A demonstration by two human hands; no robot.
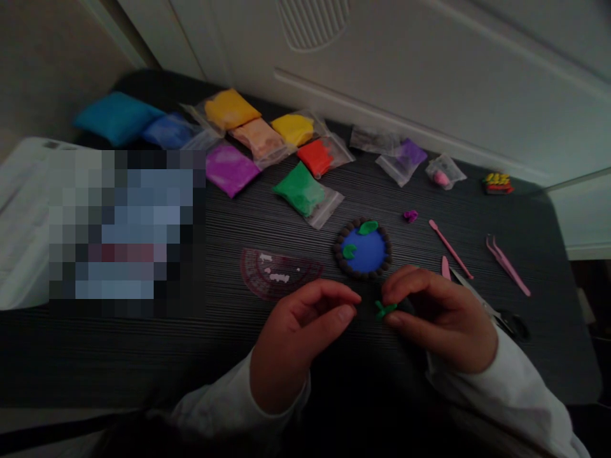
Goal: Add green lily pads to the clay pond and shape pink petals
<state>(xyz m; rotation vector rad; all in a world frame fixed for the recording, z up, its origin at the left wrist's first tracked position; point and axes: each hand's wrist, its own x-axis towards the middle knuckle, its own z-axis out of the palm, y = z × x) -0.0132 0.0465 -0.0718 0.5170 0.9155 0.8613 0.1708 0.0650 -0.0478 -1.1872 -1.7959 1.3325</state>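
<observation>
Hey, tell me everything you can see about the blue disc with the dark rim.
The blue disc is round, smooth and clay-like, ringed by dark brown lumps set side by side. Two green leaf shapes sit on it: one at the far edge, overlapping the rim, the other toward the left. It lies flat on the dark table, just beyond the hands.

Just right of lower center, a green piece (384, 310) is pinched by the right hand (442, 312), near the left hand (296, 334); above, a blue disc (367, 251) is ringed by dark lumps (338, 247).
</observation>
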